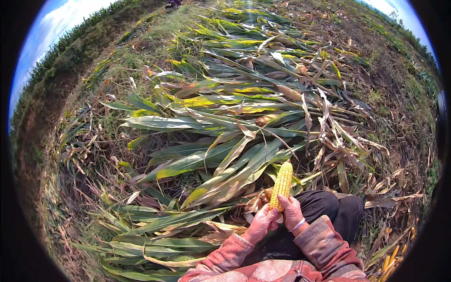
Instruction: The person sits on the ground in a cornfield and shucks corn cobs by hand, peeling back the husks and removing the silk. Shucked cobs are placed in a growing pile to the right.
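Observation:
A husked ear of yellow corn (pixel 283 181) points away from me, its kernels bare along the visible length. Around its lower end my left hand (pixel 262 222) is closed, the thumb pressed on the kernels. My right hand (pixel 291 211) grips the same ear from the right side, just above the base. A pale bit of husk or stalk shows under the fingers. Dry brown husks (pixel 258 201) lie just left of the ear, close to my left hand. My knees (pixel 319 208), in dark trousers, are bent beside the right hand.
Cut corn stalks with long green and yellowing leaves (pixel 211 123) cover the ground ahead. Unpicked ears in husk (pixel 289 92) lie among them. Several bare yellow ears (pixel 389 261) are piled at lower right. Standing crop (pixel 70 38) lines the far left; a person (pixel 173 3) is far off.

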The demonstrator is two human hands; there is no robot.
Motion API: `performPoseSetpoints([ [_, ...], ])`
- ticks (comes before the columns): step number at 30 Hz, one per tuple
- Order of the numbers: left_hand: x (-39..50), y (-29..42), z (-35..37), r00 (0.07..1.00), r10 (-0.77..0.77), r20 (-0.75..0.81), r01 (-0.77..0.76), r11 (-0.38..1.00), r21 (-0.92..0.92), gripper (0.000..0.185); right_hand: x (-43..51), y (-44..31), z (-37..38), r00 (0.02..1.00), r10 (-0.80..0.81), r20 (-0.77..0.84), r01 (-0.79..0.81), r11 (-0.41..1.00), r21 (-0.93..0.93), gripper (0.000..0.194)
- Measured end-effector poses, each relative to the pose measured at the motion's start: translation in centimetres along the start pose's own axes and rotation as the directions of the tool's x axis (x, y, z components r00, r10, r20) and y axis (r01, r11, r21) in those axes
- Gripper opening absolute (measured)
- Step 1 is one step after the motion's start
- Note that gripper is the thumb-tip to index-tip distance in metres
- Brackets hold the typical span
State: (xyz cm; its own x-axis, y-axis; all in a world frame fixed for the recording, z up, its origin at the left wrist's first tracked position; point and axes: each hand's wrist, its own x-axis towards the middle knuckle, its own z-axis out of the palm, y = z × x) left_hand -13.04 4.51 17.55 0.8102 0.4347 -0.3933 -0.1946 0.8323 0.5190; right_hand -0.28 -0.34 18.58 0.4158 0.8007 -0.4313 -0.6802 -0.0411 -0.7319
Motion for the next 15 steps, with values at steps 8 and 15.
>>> performPoseSetpoints([
  [8, -1.8, 0.0, -1.1, 0.952, -0.247, -0.183, 0.291, 0.917, 0.275, 0.021, -0.1, 0.3, 0.6, 0.999, 0.032, -0.017, -0.034, 0.991, -0.129, 0.040],
  [15, -3.2, 0.6, -5.7, 0.970, -0.031, -0.241, 0.175, 0.778, 0.603, 0.016, -1.1, -4.6, -3.8, 0.777, 0.629, 0.028, -0.617, 0.753, 0.229, 0.042],
])
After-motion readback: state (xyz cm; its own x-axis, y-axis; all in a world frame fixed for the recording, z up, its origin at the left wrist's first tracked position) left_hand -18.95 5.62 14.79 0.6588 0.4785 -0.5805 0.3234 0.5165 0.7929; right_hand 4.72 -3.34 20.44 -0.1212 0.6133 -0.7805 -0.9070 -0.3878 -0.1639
